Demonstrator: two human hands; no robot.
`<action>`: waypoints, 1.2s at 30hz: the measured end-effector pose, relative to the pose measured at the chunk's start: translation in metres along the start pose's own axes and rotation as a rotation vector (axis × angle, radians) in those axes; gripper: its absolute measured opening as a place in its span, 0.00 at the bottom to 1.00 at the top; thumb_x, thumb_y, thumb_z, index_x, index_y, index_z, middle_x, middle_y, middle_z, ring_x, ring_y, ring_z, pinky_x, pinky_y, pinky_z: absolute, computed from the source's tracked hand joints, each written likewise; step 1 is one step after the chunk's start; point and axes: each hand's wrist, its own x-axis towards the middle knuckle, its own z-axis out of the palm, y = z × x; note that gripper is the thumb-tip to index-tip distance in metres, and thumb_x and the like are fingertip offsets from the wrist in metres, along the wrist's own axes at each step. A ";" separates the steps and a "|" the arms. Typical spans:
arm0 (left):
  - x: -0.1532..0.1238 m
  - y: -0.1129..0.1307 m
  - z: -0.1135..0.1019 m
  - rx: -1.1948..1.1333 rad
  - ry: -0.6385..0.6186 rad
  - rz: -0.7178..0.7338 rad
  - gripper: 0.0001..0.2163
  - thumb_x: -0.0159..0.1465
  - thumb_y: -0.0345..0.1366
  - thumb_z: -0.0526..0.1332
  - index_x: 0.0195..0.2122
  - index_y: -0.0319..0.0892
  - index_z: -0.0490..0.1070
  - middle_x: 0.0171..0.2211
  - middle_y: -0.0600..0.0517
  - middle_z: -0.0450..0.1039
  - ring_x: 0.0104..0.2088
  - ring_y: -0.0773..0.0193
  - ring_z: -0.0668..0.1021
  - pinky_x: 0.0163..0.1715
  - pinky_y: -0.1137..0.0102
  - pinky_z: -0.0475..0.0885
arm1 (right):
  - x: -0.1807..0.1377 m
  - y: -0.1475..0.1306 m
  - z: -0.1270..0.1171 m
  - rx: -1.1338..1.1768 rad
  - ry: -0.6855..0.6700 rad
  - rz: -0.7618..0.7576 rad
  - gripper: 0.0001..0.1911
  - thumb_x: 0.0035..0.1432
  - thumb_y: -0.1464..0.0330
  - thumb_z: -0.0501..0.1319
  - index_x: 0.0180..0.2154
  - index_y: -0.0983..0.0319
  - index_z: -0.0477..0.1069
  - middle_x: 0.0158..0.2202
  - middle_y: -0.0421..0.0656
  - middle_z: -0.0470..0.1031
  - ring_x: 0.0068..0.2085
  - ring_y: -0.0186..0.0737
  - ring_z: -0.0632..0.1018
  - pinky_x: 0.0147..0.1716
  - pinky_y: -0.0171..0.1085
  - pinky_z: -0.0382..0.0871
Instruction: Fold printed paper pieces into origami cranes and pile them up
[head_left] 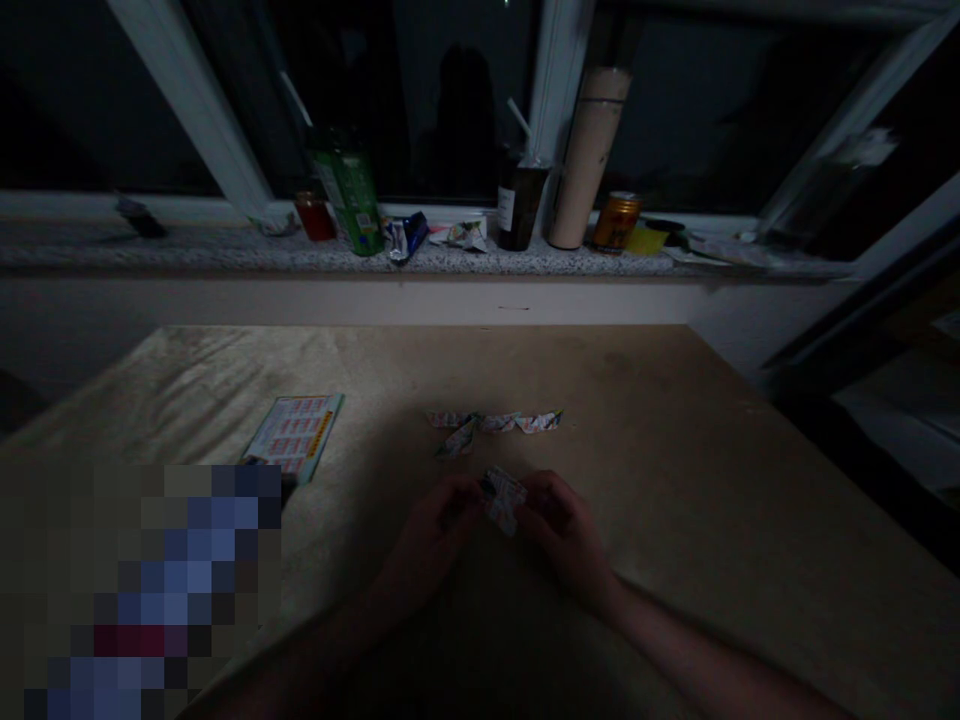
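Note:
Between my two hands, just above the table, is a small piece of printed paper (504, 500) with a dark patch near its upper left. My left hand (444, 515) pinches its left edge with closed fingers. On the opposite edge, the fingers of my right hand (559, 515) are closed as well. Beyond them several folded printed paper strips (495, 422) lie in a row, and one short strip (457, 438) slants off toward me. The light is dim, so the print cannot be read.
A printed card (296, 430) lies left on the table (637, 400); a pixelated patch covers the area below it. The windowsill (450, 262) holds a green bottle (358, 200), a dark cup with a straw (521, 205), a tall pale flask (589, 160) and an orange can (616, 222).

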 end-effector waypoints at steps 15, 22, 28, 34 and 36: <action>-0.010 0.010 -0.002 -0.026 -0.206 -0.037 0.14 0.59 0.34 0.59 0.48 0.43 0.66 0.46 0.49 0.72 0.47 0.57 0.73 0.49 0.64 0.66 | -0.002 -0.006 0.002 -0.386 0.015 -0.286 0.08 0.50 0.72 0.62 0.34 0.59 0.66 0.33 0.41 0.71 0.36 0.40 0.72 0.35 0.38 0.67; -0.010 0.008 -0.003 -0.062 -0.204 -0.024 0.20 0.57 0.35 0.62 0.51 0.43 0.64 0.48 0.48 0.71 0.47 0.56 0.73 0.48 0.64 0.66 | -0.002 0.000 0.000 -0.452 -0.078 -0.351 0.16 0.49 0.72 0.63 0.42 0.57 0.67 0.36 0.43 0.70 0.38 0.42 0.71 0.36 0.39 0.67; -0.013 0.010 -0.006 -0.090 -0.181 -0.025 0.17 0.59 0.42 0.58 0.48 0.43 0.66 0.46 0.49 0.72 0.46 0.55 0.73 0.47 0.63 0.67 | -0.004 0.006 -0.001 -0.584 -0.121 -0.483 0.19 0.50 0.73 0.62 0.45 0.56 0.67 0.38 0.44 0.69 0.40 0.43 0.70 0.38 0.41 0.66; -0.014 0.002 -0.009 -0.033 -0.038 -0.148 0.17 0.58 0.47 0.56 0.44 0.44 0.71 0.45 0.50 0.73 0.48 0.53 0.72 0.51 0.62 0.64 | -0.005 0.008 -0.001 -0.725 -0.146 -0.612 0.15 0.55 0.72 0.59 0.45 0.53 0.69 0.35 0.43 0.73 0.37 0.42 0.72 0.37 0.43 0.64; -0.014 -0.003 -0.009 -0.021 0.009 -0.207 0.18 0.58 0.48 0.55 0.43 0.43 0.72 0.45 0.49 0.73 0.47 0.52 0.72 0.50 0.61 0.64 | -0.006 0.009 -0.002 -0.729 -0.175 -0.627 0.15 0.56 0.71 0.59 0.46 0.52 0.69 0.35 0.42 0.74 0.38 0.42 0.72 0.36 0.42 0.64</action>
